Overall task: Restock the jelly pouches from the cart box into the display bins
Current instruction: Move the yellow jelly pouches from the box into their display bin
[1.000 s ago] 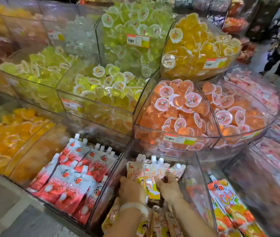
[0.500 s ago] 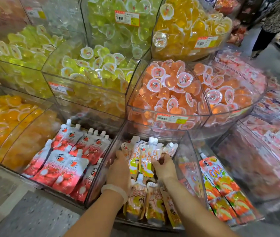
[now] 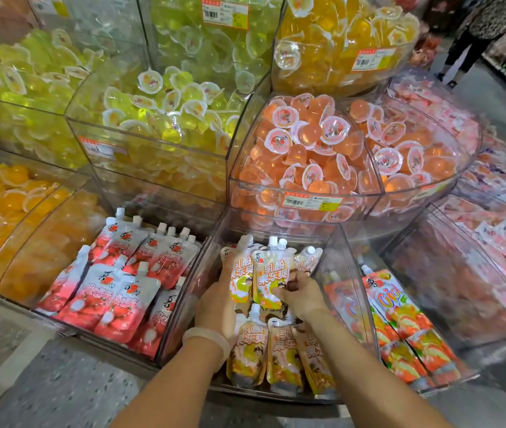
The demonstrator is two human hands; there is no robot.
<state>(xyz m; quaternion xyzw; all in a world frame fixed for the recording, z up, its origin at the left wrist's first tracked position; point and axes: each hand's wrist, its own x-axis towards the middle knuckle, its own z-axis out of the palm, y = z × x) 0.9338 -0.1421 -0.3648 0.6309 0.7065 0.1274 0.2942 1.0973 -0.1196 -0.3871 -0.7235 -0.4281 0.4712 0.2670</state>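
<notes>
Brightly and evenly lit from above, colours saturated. White glare streaking the clear bin walls [image 3: 350, 273] and glinting off the lids of the jelly cups [image 3: 307, 143]. Soft, short shadows only. Sharpest near the centre pouches [image 3: 268, 279]; smeared and blurred toward the right edge and the floor [image 3: 13, 366]. Strong wide-angle bending at the borders.

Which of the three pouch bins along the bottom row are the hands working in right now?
The middle bin, holding yellow-and-white pouches. Both the left hand and right hand are inside it; the red lychee pouches and orange pouches sit untouched either side.
</notes>
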